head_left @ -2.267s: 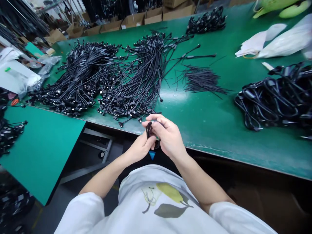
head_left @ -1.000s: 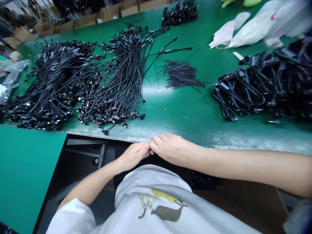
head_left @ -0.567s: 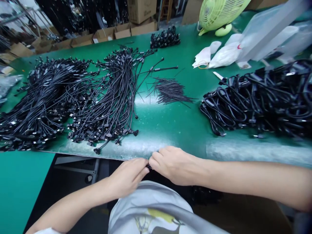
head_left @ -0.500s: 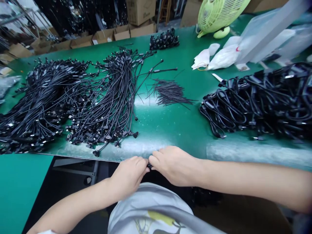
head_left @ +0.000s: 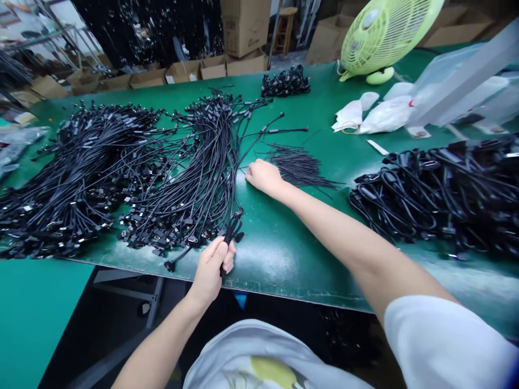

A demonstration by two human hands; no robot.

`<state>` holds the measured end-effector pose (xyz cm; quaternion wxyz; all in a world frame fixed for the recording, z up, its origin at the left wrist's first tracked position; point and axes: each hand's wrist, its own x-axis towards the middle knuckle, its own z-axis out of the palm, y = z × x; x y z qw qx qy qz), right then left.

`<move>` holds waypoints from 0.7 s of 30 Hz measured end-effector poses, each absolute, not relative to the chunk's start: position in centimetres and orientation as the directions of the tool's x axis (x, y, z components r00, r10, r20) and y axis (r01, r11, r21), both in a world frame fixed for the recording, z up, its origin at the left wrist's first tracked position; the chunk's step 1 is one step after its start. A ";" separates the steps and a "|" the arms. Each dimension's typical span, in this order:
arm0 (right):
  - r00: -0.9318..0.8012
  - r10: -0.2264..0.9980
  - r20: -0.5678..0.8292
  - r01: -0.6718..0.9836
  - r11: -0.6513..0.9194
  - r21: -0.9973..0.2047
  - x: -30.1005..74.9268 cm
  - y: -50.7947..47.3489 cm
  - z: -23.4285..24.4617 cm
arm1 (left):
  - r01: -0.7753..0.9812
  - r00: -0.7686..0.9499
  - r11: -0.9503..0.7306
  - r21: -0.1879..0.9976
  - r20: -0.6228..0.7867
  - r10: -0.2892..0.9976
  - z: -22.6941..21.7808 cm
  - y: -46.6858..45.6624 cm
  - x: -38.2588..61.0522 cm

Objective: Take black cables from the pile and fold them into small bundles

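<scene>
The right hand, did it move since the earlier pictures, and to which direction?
Yes. The right hand moved forward, from the near edge of the green workbench out over its top, and is now beside the pile of short black wires.

A lime-green plastic desk fan (head_left: 385, 38) stands toward the far right of the green tabletop (head_left: 308, 270), near crumpled white plastic bags (head_left: 385, 116). Thick, coiled black cords (head_left: 425, 200) lie heaped at the right, while brown cardboard boxes (head_left: 243, 27) stand beyond the tabletop beside a wooden stool (head_left: 284, 27).
</scene>
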<state>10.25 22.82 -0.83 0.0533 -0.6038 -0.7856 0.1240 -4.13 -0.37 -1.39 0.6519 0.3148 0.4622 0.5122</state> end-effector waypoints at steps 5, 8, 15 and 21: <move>-0.234 0.963 -0.135 0.960 0.207 -0.188 11.4 20.5 -0.1 | -0.500 0.045 0.274 0.822 -0.291 0.956 -1.1 -0.9 -4.8; -0.321 0.947 -0.029 0.912 0.301 -0.279 14.1 15.1 0.8 | -0.509 0.105 0.281 0.814 -0.265 0.959 -0.9 -1.6 -4.7; -0.558 0.825 -0.088 0.372 0.154 -0.915 14.7 1.1 -0.2 | -0.470 0.379 0.350 0.811 -0.172 0.909 -0.9 -2.9 -3.3; -0.521 0.835 0.175 0.386 0.414 -0.824 12.7 -1.3 -1.1 | -0.044 0.142 0.038 0.998 -0.032 0.989 -1.7 -3.8 -4.0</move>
